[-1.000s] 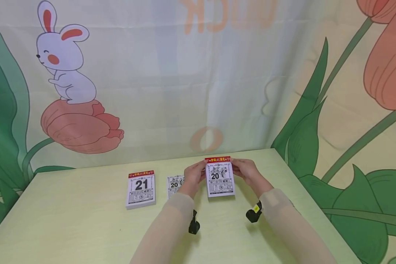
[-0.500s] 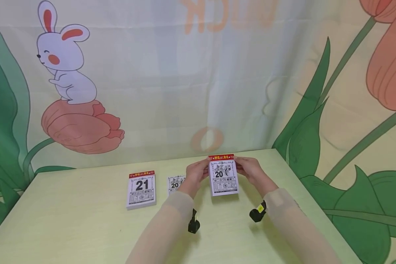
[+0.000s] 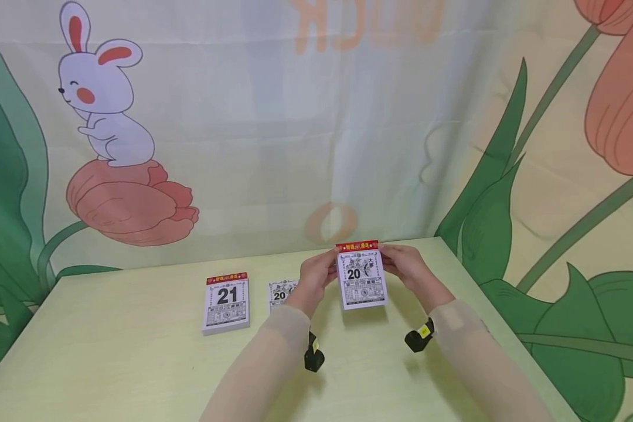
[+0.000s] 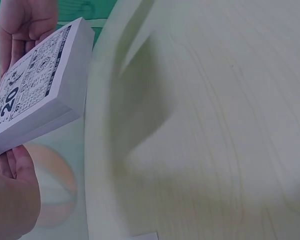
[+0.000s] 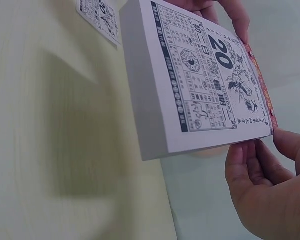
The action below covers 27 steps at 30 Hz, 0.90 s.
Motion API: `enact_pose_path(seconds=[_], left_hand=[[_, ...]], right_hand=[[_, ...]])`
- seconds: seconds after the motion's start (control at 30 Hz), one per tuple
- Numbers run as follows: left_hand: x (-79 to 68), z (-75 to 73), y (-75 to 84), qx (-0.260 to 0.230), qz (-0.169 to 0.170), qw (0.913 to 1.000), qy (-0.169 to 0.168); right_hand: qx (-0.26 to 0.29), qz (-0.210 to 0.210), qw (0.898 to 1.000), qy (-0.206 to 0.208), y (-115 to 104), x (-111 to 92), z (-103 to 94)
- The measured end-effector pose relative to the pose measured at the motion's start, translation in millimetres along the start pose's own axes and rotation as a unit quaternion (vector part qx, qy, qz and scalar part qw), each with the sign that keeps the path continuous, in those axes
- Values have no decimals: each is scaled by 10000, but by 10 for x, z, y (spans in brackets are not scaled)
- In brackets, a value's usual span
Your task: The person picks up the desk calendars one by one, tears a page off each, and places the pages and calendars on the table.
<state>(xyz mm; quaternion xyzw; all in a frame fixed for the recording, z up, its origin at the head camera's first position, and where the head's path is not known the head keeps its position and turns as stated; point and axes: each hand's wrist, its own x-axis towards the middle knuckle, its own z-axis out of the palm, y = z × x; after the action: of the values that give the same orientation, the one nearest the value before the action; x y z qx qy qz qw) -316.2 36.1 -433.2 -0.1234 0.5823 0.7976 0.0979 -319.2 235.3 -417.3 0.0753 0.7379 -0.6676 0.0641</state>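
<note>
A thick tear-off calendar [image 3: 363, 281] with a red header strip and the number 20 on its front page is held up off the table, tilted toward the head camera. My left hand [image 3: 316, 278] grips its upper left edge, fingers behind and thumb at the header. On the opposite edge my right hand [image 3: 407, 266] grips the upper right corner in the same manner; the right wrist view shows the thumb of this hand [image 5: 275, 182] by the red strip and the curled fingers under the block. Its shadow falls on the table in both wrist views.
A second calendar block [image 3: 225, 303] showing 21 lies on the pale table [image 3: 111, 351] to the left. Between the two blocks lies a loose calendar page [image 3: 281, 293] with 20 on it, partly hidden by my left arm. A printed curtain [image 3: 232, 146] hangs behind the table.
Both hands have lifted the held calendar slightly higher and shifted it to the right. The other calendar and the loose page have stayed in place.
</note>
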Motion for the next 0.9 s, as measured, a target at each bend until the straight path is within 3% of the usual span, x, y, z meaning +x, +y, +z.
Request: enact_pose_path(seconds=[0.33,0.63,0.9], left_hand=[[-97,61,64,-190,43,9998,-6],[-122,87,98,-136,107,9998,76],[-140,94,97,-104,166,9998,86]], right_hand=[[-127,-102,9999,-13,-77,-78,-53],[-694,-195,9974,13,-107,-129,-69],[-615,-268,9977,-112,-119,-148,-86]])
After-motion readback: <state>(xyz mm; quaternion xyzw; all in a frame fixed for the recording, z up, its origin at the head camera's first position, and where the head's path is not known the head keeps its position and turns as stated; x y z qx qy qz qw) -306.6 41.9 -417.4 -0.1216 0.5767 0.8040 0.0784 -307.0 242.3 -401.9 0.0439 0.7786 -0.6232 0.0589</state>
